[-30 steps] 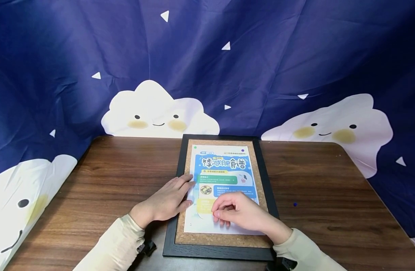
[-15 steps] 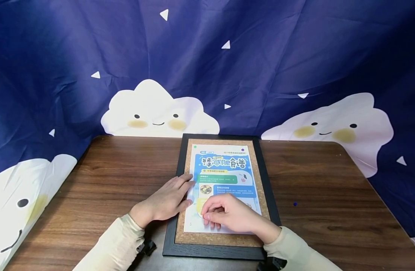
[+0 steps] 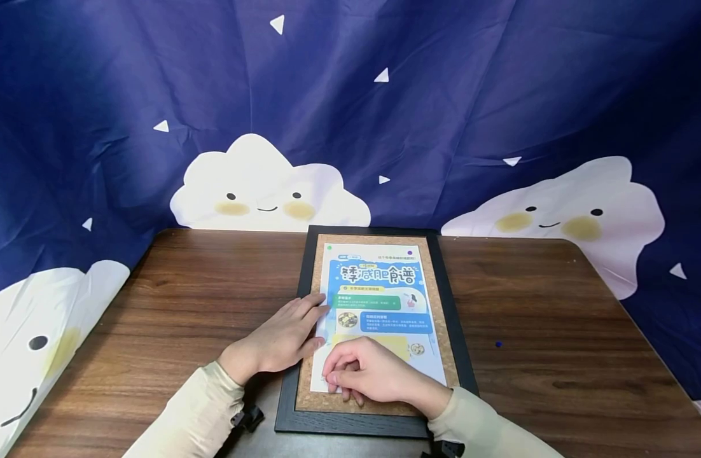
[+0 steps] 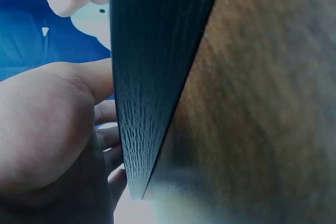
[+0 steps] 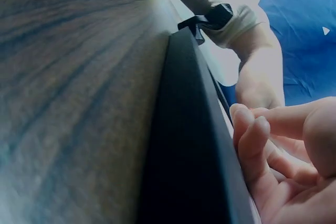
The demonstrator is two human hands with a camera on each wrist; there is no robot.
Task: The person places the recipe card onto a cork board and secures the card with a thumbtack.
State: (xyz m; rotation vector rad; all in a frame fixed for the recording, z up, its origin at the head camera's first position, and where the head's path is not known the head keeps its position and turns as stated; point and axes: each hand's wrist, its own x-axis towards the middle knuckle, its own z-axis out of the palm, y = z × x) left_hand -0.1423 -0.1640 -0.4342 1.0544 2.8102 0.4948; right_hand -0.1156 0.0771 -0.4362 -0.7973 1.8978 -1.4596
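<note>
A printed poster [image 3: 373, 323] lies on a cork board [image 3: 379, 407] with a black frame [image 3: 350, 423]. A green thumbtack [image 3: 329, 248] sits at the poster's upper left corner, a purple thumbtack [image 3: 410, 252] at its upper right. My left hand [image 3: 278, 337] rests with extended fingers across the frame's left side, fingertips on the poster's left edge. My right hand [image 3: 367, 372] is over the poster's lower left corner. Its thumb and forefinger [image 5: 286, 119] meet in a pinch on what looks like a thumbtack, mostly hidden by the fingertips.
A small blue thumbtack [image 3: 499, 344] lies on the brown wooden table [image 3: 545, 305], right of the board. Behind the table hangs a dark blue cloth [image 3: 339, 95] with clouds and triangles printed on it.
My right hand has moved left and toward me over the poster, from its lower middle to the lower left corner, still pinching. The left hand has stayed in place.
</note>
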